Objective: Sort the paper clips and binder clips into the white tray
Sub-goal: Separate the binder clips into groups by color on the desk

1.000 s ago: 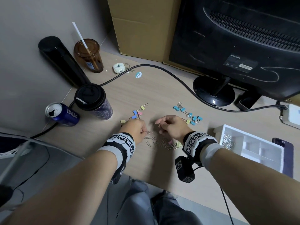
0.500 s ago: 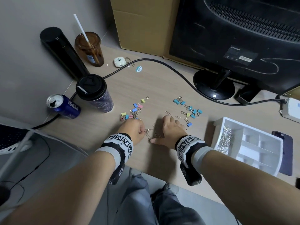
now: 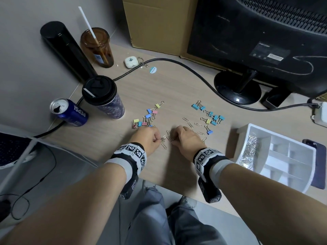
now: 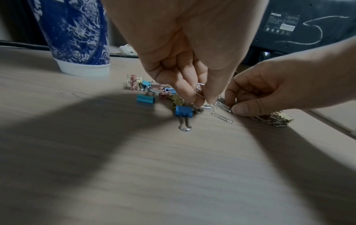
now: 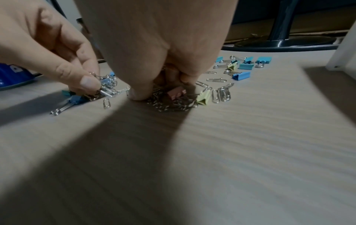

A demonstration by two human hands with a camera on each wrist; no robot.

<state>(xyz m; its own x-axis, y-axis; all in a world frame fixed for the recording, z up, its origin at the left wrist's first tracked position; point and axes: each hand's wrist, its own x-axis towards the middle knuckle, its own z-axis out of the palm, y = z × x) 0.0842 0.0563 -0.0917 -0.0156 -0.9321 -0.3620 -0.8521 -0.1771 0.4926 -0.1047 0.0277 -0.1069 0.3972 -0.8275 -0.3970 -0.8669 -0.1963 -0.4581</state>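
A loose heap of silver paper clips lies on the wooden surface, well to the left of the white tray. Both hands work at this heap. The left hand has its thumb and fingertips pinched on a few paper clips at the heap's left edge. The right hand is curled down over the middle of the heap, thumb tip on the surface and fingers clawed into the wire; a pink binder clip and a yellow binder clip lie mixed into the heap beside it. Half a second earlier the right hand lay flatter and spread over the heap; now it has bunched up, which suggests it is gathering a handful to carry across.

Coloured binder clips lie in two loose groups beyond the heap: a left group and a right group, the latter nearer the white tray, with single paper clips scattered between it and the heap. The tray's long left compartment already holds a mound of paper clips; its other compartments look bare. The sorting therefore seems partly done, with no binder clips yet moved.

Further left of the heap stand a lidded dark cup and a blue drinks can. A monitor sits behind, its black cable crossing the surface.
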